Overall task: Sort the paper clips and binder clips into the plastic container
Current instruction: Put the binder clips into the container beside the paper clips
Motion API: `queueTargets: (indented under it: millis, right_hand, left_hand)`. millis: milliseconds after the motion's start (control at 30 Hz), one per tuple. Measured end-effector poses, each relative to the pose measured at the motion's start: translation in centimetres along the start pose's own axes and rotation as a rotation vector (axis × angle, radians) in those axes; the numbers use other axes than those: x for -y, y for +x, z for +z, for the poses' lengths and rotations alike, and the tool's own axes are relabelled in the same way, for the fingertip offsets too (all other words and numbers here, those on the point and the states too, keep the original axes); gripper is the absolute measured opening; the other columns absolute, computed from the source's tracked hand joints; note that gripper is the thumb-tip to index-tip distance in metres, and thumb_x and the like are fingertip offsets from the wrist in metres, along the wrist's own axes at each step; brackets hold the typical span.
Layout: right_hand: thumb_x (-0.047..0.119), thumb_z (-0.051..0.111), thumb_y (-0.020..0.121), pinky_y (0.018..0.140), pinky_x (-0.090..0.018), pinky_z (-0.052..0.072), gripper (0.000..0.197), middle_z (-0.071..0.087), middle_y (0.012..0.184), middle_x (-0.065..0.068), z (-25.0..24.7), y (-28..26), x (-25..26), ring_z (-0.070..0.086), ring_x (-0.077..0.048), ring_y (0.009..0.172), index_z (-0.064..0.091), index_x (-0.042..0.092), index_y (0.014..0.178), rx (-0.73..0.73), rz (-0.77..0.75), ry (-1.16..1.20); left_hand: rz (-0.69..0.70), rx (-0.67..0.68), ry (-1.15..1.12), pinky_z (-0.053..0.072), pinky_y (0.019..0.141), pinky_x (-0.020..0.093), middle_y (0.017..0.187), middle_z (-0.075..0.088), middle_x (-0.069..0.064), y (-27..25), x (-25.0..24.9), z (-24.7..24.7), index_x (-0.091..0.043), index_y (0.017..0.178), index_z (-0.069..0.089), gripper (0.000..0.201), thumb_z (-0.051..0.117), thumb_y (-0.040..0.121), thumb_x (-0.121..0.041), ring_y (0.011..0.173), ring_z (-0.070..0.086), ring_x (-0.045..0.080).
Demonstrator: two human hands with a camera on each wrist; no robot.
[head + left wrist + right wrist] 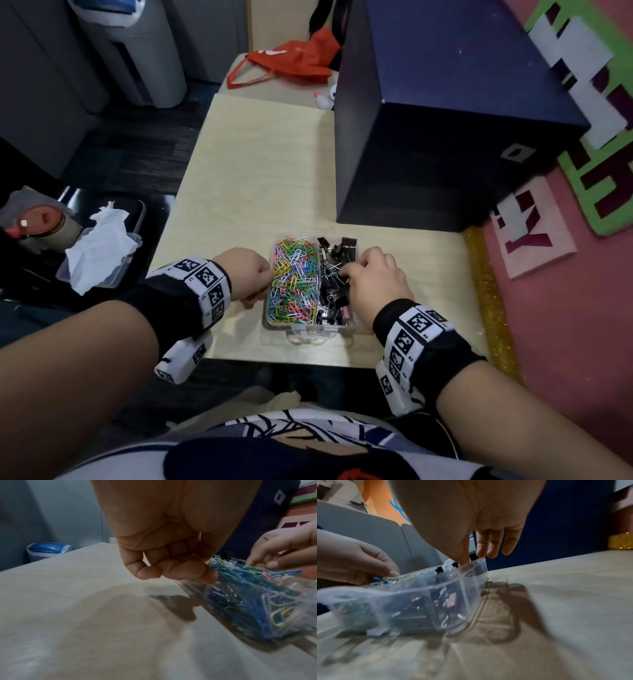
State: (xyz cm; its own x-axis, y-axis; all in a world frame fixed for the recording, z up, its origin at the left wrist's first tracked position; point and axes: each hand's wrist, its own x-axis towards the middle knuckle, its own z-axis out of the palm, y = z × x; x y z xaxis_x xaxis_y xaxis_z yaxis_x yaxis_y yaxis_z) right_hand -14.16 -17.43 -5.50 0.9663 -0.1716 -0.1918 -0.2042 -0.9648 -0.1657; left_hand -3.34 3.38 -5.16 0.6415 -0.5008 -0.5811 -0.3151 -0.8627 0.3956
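A clear plastic container (pixel 310 329) sits near the table's front edge. Its left compartment is heaped with coloured paper clips (pixel 294 281) and its right one holds black binder clips (pixel 334 270). My left hand (pixel 269 274) is at the container's left wall, fingers curled against it at the rim; in the left wrist view those fingertips (pixel 197 573) touch the paper clips (pixel 243 596). My right hand (pixel 347 272) reaches into the binder clip side. In the right wrist view thumb and forefinger pinch a black binder clip (pixel 473 556), and the other fingers hang straight.
A tall dark blue box (pixel 445 120) stands right behind the container. A red bag (pixel 291 61) lies at the far end of the table (pixel 257 164). A gold glitter strip (pixel 489 291) runs along the table's right edge. Off to the left is another clear box holding tissue (pixel 99 253).
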Motion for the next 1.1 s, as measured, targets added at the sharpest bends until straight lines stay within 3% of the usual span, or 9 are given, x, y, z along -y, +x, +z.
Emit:
queueTargets:
  millis: [133, 267, 400, 467, 600, 733, 833, 933, 1100]
  right_hand:
    - [0.011, 0.051, 0.085, 0.1, -0.038, 0.031, 0.046, 0.037, 0.133, -0.004, -0.8, 0.4, 0.0, 0.034, -0.027, 0.122, 0.052, 0.035, 0.125, -0.028, -0.02, 0.046]
    - [0.004, 0.059, 0.077, 0.114, -0.044, 0.016, 0.067, 0.01, 0.156, -0.004, -0.7, 0.2, 0.5, 0.012, -0.031, 0.14, 0.047, 0.039, 0.133, 0.148, -0.087, -0.016]
    - [0.01, 0.05, 0.084, 0.108, -0.039, 0.026, 0.043, 0.032, 0.144, -0.001, -0.6, -0.3, -0.3, 0.028, -0.026, 0.131, 0.053, 0.031, 0.122, -0.005, -0.049, 0.089]
    - [0.011, 0.045, 0.089, 0.106, -0.038, 0.029, 0.046, 0.034, 0.144, 0.001, -0.6, 0.0, -0.7, 0.032, -0.024, 0.129, 0.046, 0.029, 0.131, -0.071, -0.001, 0.144]
    - [0.007, 0.044, 0.09, 0.119, -0.04, 0.012, 0.069, 0.01, 0.16, 0.007, -0.9, 1.8, -0.3, 0.012, -0.017, 0.146, 0.017, 0.029, 0.15, 0.111, -0.102, 0.072]
    - [-0.003, 0.048, 0.08, 0.119, -0.041, 0.001, 0.072, 0.035, 0.15, 0.007, -1.3, 1.7, 0.8, 0.023, -0.014, 0.142, 0.034, 0.03, 0.143, 0.169, -0.184, 0.022]
    - [0.001, 0.045, 0.085, 0.117, -0.039, 0.015, 0.058, 0.048, 0.135, 0.005, -1.1, 0.5, 0.7, 0.041, -0.018, 0.128, 0.043, 0.031, 0.134, 0.072, -0.157, 0.056]
    - [0.024, 0.046, 0.092, 0.1, -0.039, 0.038, 0.031, 0.052, 0.122, 0.0, -1.2, -0.1, -0.3, 0.049, -0.022, 0.113, 0.05, 0.025, 0.123, -0.084, 0.067, 0.072]
    - [0.031, 0.034, 0.098, 0.092, -0.039, 0.042, 0.031, 0.061, 0.111, -0.004, -0.9, 0.5, -0.3, 0.06, -0.024, 0.1, 0.057, 0.018, 0.114, 0.213, 0.257, -0.063]
  left_hand:
    - [-0.012, -0.07, 0.054, 0.037, 0.055, 0.021, 0.05, 0.063, -0.003, -0.1, -0.2, 0.3, -0.019, 0.058, 0.057, 0.047, 0.037, 0.099, -0.03, 0.039, 0.051, 0.0]
    - [-0.022, -0.079, 0.069, 0.038, 0.056, 0.021, 0.05, 0.062, -0.003, -0.2, -0.6, 0.2, -0.02, 0.058, 0.057, 0.048, 0.037, 0.1, -0.03, 0.045, 0.054, 0.005]
    - [-0.029, -0.086, 0.068, 0.037, 0.055, 0.02, 0.049, 0.061, -0.003, -0.1, -0.6, 0.2, -0.019, 0.057, 0.056, 0.049, 0.036, 0.1, -0.03, 0.046, 0.054, 0.004]
    - [-0.032, -0.078, 0.063, 0.038, 0.056, 0.02, 0.05, 0.062, -0.003, 0.0, -0.5, 0.2, -0.019, 0.058, 0.057, 0.049, 0.036, 0.1, -0.03, 0.046, 0.054, 0.005]
    - [-0.028, -0.064, 0.043, 0.04, 0.058, 0.022, 0.053, 0.065, -0.002, -0.1, -0.4, 0.2, -0.019, 0.059, 0.058, 0.048, 0.036, 0.1, -0.032, 0.047, 0.055, 0.006]
    - [-0.008, -0.053, 0.079, 0.039, 0.058, 0.019, 0.053, 0.064, -0.002, -0.2, -0.3, 0.0, -0.019, 0.062, 0.058, 0.047, 0.034, 0.1, -0.031, 0.05, 0.055, 0.006]
    - [0.0, -0.029, 0.081, 0.039, 0.058, 0.019, 0.053, 0.064, -0.002, -0.2, -0.4, -0.2, -0.019, 0.061, 0.058, 0.048, 0.034, 0.101, -0.031, 0.049, 0.054, 0.006]
    - [0.005, -0.02, 0.077, 0.04, 0.059, 0.021, 0.056, 0.065, -0.002, 0.0, -0.2, -0.2, -0.018, 0.065, 0.061, 0.047, 0.033, 0.101, -0.031, 0.05, 0.056, 0.007]
    - [0.018, -0.022, 0.112, 0.044, 0.068, 0.024, 0.057, 0.065, -0.001, 0.1, -0.4, -0.2, -0.014, 0.072, 0.065, 0.047, 0.032, 0.101, -0.029, 0.057, 0.057, 0.012]
